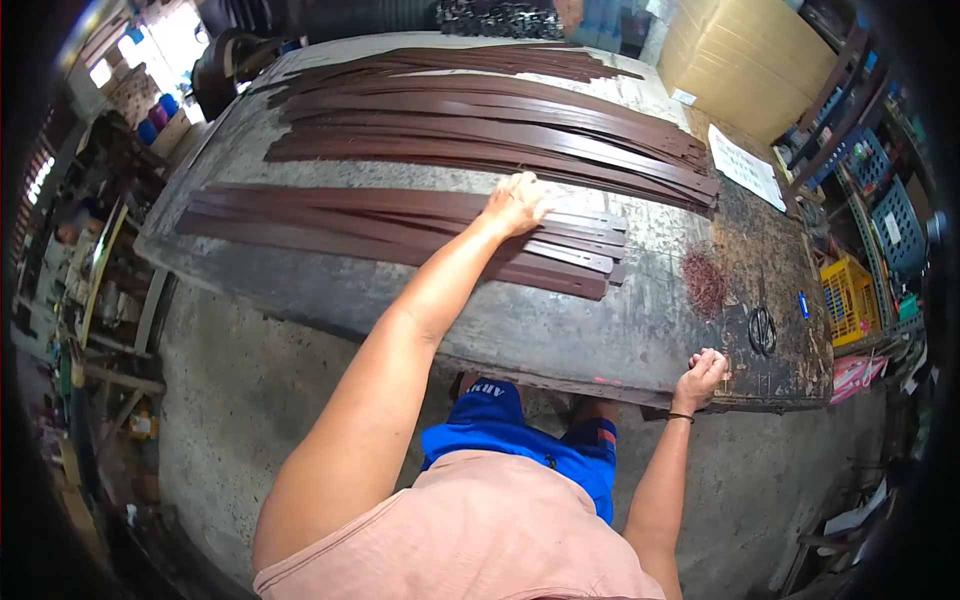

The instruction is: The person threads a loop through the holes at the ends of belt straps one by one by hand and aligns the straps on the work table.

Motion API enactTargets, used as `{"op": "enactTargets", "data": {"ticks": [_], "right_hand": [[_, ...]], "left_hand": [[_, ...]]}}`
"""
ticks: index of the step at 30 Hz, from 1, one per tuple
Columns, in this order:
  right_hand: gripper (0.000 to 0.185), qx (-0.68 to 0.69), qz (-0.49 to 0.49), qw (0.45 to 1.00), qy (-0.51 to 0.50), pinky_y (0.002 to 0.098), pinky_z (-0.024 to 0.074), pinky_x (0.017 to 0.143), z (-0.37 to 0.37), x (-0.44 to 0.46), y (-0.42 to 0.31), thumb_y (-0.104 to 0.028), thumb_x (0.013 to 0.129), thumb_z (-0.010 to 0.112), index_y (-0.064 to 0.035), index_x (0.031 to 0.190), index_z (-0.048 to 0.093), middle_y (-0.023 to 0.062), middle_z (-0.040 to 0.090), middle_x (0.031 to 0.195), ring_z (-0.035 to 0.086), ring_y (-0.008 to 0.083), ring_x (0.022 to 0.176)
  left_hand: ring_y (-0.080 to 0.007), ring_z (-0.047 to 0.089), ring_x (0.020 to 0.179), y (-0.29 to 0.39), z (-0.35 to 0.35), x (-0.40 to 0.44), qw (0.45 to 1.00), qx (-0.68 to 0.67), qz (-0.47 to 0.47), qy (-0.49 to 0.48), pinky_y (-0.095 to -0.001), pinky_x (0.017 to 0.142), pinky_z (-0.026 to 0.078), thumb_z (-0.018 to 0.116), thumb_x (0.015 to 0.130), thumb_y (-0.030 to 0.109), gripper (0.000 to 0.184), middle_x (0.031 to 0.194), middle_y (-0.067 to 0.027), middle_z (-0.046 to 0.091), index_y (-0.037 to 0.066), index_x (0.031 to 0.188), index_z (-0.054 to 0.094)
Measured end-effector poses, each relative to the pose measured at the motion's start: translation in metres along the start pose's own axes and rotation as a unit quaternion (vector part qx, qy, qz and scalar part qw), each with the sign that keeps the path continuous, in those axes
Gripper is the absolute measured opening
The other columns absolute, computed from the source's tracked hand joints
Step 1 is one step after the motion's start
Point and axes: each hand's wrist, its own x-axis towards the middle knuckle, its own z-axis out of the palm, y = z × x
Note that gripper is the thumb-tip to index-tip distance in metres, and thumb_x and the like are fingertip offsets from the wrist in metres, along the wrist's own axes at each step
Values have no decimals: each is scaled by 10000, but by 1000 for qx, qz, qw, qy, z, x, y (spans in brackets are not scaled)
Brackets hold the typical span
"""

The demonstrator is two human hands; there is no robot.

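Table edge (pixel 560 366): right hand (pixel 703 374) curled closed; left hand (pixel 517 205) at strips (pixel 330 213) inboard, grip unclear.

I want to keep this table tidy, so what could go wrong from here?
The nearer strips, by the left hand, overlap unevenly, so they could slide out of line if tugged. The loose reddish tangle might scatter if the right hand, close by, brushes it.

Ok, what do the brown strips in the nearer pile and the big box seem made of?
Brown strips: smooth, semi-gloss, possibly leather or a synthetic lookalike; sheen and end holes fit either. Big box: probably cardboard, matte tan, judging by flat panels and straight edges.
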Motion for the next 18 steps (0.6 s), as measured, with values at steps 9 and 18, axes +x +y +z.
{"op": "enactTargets", "data": {"ticks": [9,18], "right_hand": [[246,-83,-23,996,23,356,431,705,6,-9,-17,-223,1007,487,-1,906,524,92,514,834,526,223,744],[236,-108,-17,993,34,396,424,767,6,-11,-14,-216,1005,484,-1,914,511,135,514,842,520,304,801]], "left_hand": [[-278,530,1192,-39,46,82,959,140,-151,-195,-483,964,398,579,930,392,429,1210,-107,587,88,1233,566],[-307,582,1124,-49,9,96,958,109,-130,-230,-470,935,455,773,782,315,322,1136,-103,615,118,1022,685]]}}
